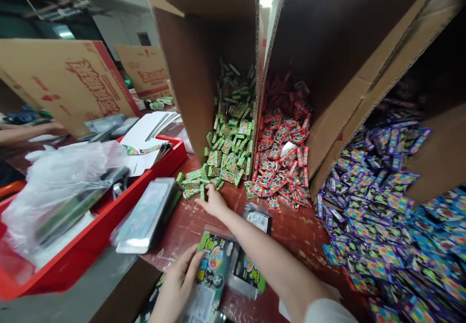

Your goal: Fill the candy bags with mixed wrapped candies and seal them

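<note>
My left hand [181, 277] is closed around the left edge of a black-and-green printed pack [215, 265] in clear plastic, low in the middle of the view. My right hand [215, 202] reaches across to the front of a heap of small green packets [229, 151]. Between its thumb and index finger stands one small green packet [203, 191]. Under my right forearm lies a second printed pack [249, 269], partly covered by the arm. Farther back is another plastic-wrapped pack [259, 220].
Tall cardboard boxes [189, 80] lie open toward me, spilling red packets [280, 168], purple packets [374, 216] and blue packets [444, 231]. Left are a stack of plastic sleeves [147, 216] and a red tray [109, 223] holding a plastic bag [73, 177]. Another person's arm [32, 131] shows far left.
</note>
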The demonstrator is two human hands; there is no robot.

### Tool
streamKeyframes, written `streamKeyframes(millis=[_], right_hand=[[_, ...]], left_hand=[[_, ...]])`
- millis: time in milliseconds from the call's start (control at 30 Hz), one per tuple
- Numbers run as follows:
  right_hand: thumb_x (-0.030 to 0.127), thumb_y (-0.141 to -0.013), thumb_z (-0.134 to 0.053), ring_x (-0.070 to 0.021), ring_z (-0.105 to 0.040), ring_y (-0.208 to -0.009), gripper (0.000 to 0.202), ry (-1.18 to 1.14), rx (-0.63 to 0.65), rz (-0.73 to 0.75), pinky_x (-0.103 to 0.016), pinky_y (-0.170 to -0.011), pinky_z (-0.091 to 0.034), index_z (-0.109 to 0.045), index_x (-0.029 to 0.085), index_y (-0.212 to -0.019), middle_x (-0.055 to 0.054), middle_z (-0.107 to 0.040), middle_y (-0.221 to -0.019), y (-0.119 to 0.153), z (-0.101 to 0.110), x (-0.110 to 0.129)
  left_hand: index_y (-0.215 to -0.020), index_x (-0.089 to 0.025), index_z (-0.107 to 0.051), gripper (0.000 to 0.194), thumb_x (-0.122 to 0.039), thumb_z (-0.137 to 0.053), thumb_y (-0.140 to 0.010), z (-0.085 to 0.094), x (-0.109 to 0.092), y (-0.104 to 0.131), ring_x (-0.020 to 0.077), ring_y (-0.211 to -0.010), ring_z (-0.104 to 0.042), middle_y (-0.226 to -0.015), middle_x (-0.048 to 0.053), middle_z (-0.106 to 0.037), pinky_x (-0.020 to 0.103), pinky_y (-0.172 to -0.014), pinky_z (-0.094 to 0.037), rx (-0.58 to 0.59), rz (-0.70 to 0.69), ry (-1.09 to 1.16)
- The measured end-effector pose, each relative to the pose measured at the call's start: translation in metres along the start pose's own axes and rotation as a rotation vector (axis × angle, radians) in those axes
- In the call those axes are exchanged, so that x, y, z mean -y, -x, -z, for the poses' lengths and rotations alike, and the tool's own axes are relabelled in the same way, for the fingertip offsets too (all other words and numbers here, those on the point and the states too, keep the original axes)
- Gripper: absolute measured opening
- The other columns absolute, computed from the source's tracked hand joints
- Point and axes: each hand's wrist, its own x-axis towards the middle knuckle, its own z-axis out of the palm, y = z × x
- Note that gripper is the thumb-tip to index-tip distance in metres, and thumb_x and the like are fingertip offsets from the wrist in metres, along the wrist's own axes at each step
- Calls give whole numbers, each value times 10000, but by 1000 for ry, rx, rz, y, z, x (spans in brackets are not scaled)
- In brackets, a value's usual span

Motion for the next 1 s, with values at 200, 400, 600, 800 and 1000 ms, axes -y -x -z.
streamKeyframes(millis=[200, 400, 600, 800, 1000], right_hand=[[201, -717, -624, -79, -618, -653, 157, -17, 20, -16, -161, -582, -446, -596, 167, -868, 78, -616, -692, 3, 31, -9], [356, -761, -634, -112, -652, -638, 299, -84, -2, -76, -206, -557, -493, -592, 217, -1023, 10, -681, -867, 92, 166, 10], [290, -626, -787, -113, -599, -641, 283, -100, -309, 62, -203, -568, -481, -595, 182, -803, 9, -654, -738, 169, 264, 38], [324, -672, -749, -180, -641, -745, 255, -71, -248, 210, -321, -630, -528, -622, 224, -870, -48, -654, -1029, 198, 292, 54], [366, -778, -644, -237, -527, -1134, 150, 86, -334, 360, -443, -984, -394, -641, 227, -835, -66, -591, -1172, 195, 287, 45]], left_hand=[[-1012, -182, -584, 362, -481, -467, -844, 6, 19, 0, 213, -749, -681, -931, 75, -713, 280, -666, -561, -141, 105, 127], [-967, -189, -597, 297, -429, -453, -867, -49, -16, -22, 194, -746, -671, -897, 63, -713, 253, -675, -529, 112, -46, 100], [-980, -180, -629, 275, -386, -489, -862, -114, -73, -17, 204, -824, -670, -911, 65, -717, 270, -740, -516, 351, -174, 164], [-981, -165, -666, 303, -385, -496, -859, -147, -102, -2, 210, -825, -669, -918, 74, -724, 294, -758, -520, 492, -142, 274], [-958, -170, -681, 287, -384, -545, -824, -155, -111, 3, 214, -815, -675, -907, 72, -732, 285, -734, -532, 400, -131, 304]])
